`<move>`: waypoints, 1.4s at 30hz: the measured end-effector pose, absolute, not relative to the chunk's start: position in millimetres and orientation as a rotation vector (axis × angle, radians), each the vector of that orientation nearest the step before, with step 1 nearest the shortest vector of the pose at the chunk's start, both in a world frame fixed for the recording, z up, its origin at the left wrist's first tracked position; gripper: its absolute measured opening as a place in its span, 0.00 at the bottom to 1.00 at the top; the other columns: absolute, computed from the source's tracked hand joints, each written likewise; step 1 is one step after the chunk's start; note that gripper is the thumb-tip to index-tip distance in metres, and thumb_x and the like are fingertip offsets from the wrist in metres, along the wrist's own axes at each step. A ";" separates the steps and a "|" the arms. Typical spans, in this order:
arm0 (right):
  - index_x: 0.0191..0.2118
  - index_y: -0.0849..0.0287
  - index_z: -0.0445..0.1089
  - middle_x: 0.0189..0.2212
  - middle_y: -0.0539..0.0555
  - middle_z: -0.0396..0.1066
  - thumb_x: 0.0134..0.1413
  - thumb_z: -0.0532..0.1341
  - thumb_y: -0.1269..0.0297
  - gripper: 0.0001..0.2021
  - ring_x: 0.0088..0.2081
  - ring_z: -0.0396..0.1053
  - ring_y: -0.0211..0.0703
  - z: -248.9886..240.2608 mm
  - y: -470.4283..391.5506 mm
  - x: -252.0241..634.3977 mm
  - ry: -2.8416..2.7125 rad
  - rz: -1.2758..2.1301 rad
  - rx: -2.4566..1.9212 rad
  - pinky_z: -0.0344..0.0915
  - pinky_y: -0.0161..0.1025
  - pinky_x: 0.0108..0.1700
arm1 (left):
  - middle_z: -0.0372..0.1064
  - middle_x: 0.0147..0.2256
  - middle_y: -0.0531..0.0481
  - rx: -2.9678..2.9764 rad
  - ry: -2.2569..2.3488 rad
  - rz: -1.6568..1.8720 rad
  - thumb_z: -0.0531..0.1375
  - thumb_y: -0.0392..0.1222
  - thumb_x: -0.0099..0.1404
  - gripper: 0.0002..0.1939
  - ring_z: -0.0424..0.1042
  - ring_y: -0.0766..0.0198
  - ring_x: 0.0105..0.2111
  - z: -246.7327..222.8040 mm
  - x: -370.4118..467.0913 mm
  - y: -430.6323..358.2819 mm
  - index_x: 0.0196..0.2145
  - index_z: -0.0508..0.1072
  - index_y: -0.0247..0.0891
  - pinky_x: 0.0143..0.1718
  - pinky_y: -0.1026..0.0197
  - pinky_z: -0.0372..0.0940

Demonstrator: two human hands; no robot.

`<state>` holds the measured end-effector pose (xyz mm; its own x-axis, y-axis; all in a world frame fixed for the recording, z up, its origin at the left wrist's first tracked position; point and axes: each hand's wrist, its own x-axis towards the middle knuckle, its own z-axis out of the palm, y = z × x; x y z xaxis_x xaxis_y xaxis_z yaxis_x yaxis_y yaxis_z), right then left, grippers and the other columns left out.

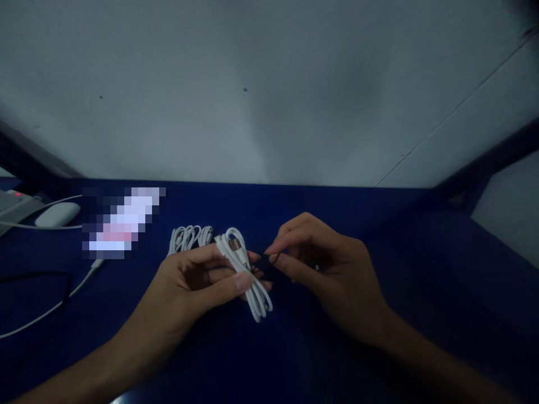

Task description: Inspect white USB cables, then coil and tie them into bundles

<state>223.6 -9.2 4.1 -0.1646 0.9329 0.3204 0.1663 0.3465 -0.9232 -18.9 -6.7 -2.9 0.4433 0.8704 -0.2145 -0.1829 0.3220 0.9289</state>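
A coiled white USB cable (261, 300) is held between the thumb and fingers of my left hand (197, 280), its metal plug showing near the top of the coil. Opposite it, my right hand (324, 264) pinches a thin dark tie (277, 258) between thumb and forefinger, just right of the coil. Part of that tie seems to run at the middle of the coil, but the dim light hides how it goes round. Behind my left hand, more coiled white cables (189, 237) lie on the blue table (236, 207).
At the left, a lit, blurred-out phone (126, 219) has a white cable (82, 286) at its lower end. A rounded white object (58, 215) lies beside a power strip (19, 202) with a red light. A pale wall panel (269, 123) rises behind the table.
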 end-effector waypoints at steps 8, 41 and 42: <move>0.42 0.48 0.83 0.32 0.45 0.77 0.71 0.71 0.61 0.03 0.30 0.70 0.36 5.4 -10.1 224.9 -1.659 0.973 -1.146 0.66 0.37 0.31 | 0.90 0.44 0.49 0.954 0.876 0.888 0.75 0.38 0.72 0.10 0.89 0.57 0.46 -3.9 -19.0 -5.3 0.49 0.88 0.45 0.51 0.64 0.81; 0.39 0.54 0.78 0.32 0.46 0.76 0.70 0.69 0.69 0.04 0.29 0.69 0.35 17.6 -11.5 227.4 -2.078 1.115 -1.123 0.65 0.35 0.32 | 0.88 0.45 0.59 1.613 1.247 1.067 0.77 0.44 0.68 0.09 0.85 0.56 0.46 9.2 -13.3 -16.5 0.45 0.89 0.58 0.52 0.59 0.78; 0.40 0.54 0.79 0.33 0.46 0.77 0.71 0.68 0.67 0.04 0.29 0.69 0.35 19.0 -11.4 228.4 -2.078 1.127 -1.116 0.65 0.36 0.32 | 0.88 0.44 0.58 1.604 1.248 1.069 0.77 0.44 0.68 0.09 0.85 0.56 0.45 9.5 -13.3 -16.5 0.45 0.89 0.57 0.52 0.59 0.78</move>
<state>228.4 -11.4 19.0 -0.5245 0.8495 0.0564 0.4160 0.3135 -0.8536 -13.3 -16.5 9.5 0.1479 0.9799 0.1339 0.2833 -0.1717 0.9435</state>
